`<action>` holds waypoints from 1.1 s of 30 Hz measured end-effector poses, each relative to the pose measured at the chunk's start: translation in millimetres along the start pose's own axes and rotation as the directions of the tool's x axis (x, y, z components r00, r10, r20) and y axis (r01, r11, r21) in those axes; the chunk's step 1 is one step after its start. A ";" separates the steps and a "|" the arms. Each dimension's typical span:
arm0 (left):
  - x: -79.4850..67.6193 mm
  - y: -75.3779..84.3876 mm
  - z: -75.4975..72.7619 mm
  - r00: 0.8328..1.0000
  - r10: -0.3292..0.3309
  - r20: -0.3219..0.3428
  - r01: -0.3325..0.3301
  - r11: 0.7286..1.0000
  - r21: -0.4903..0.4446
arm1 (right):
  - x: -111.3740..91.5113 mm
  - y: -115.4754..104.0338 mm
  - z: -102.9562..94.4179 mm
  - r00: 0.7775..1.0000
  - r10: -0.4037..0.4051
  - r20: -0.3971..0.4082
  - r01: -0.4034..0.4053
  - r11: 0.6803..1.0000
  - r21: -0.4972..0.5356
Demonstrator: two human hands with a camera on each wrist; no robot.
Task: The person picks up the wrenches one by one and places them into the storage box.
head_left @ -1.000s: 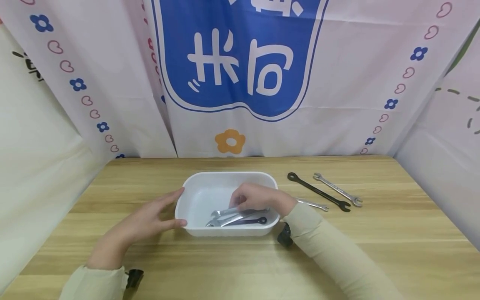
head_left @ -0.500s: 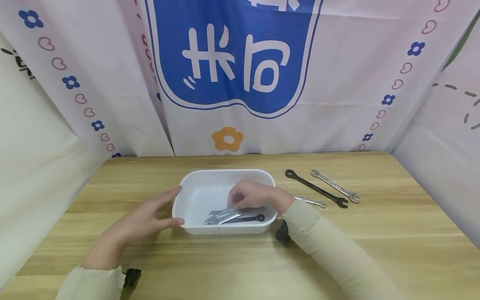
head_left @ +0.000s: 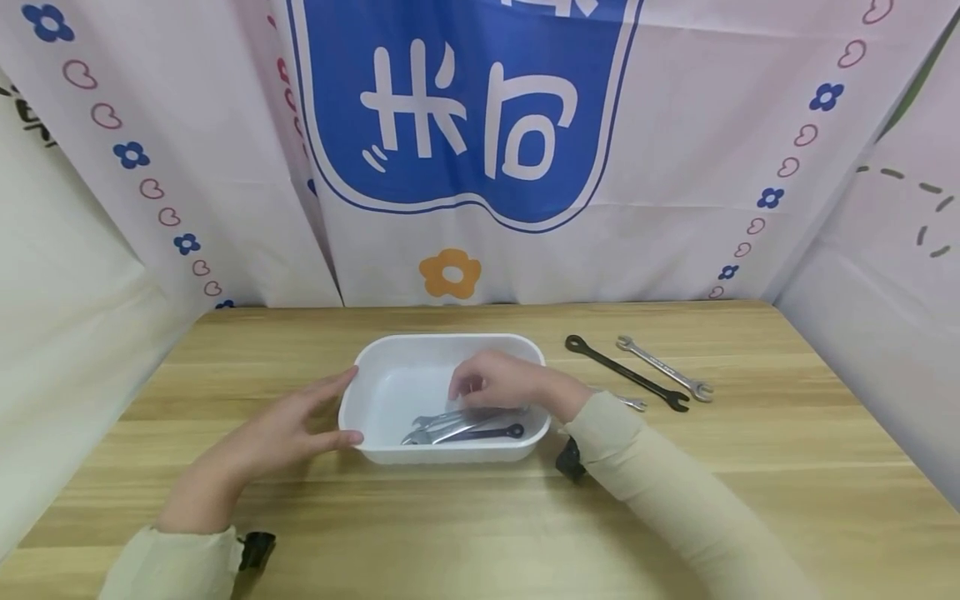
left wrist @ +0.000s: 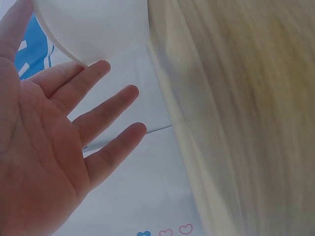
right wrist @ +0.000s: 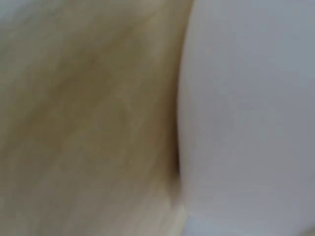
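Observation:
A white plastic bin [head_left: 442, 455] stands on the table. In it lie silver wrenches [head_left: 448, 427] and a dark wrench [head_left: 514, 431], partly overlapping near the front wall. My left hand [head_left: 296, 425] touches the bin's left end, thumb and fingers spread; the left wrist view shows the straight fingers [left wrist: 110, 115] against and below the rim. My right hand [head_left: 501, 383] hangs over the wrenches inside the bin, its fingers loosely bent, with no wrench visible in its grasp. Only the bin's blurred outer wall and the table show in the right wrist view.
Right of the bin lie a black wrench [head_left: 628, 372], a silver wrench [head_left: 666, 367] and another silver wrench [head_left: 632, 403], partly hidden by the right forearm. A printed cloth [head_left: 675, 150] hangs behind the wooden table [head_left: 465, 533].
My right hand has lifted slightly off the silver wrenches, which have settled lower in the bin. My left hand stays at the bin's left end. The head view has shifted slightly.

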State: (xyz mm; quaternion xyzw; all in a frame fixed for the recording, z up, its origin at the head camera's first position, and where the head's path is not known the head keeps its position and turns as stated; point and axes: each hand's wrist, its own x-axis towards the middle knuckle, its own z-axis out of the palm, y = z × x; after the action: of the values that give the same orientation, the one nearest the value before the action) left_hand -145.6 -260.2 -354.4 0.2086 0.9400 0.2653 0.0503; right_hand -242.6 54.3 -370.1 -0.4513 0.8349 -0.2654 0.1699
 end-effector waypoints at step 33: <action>-0.9 2.3 -1.6 1.000 -0.001 0.009 0.000 1.000 0.009 | -132.5 31.6 -62.3 0.940 0.173 -0.294 -0.190 0.981 -0.033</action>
State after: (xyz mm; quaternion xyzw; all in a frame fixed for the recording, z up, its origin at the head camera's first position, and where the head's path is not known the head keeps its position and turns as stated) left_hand -144.2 -259.5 -351.9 0.2097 0.9410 0.2600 0.0534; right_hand -225.3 198.4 -333.1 -0.3336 0.8964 -0.2863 0.0559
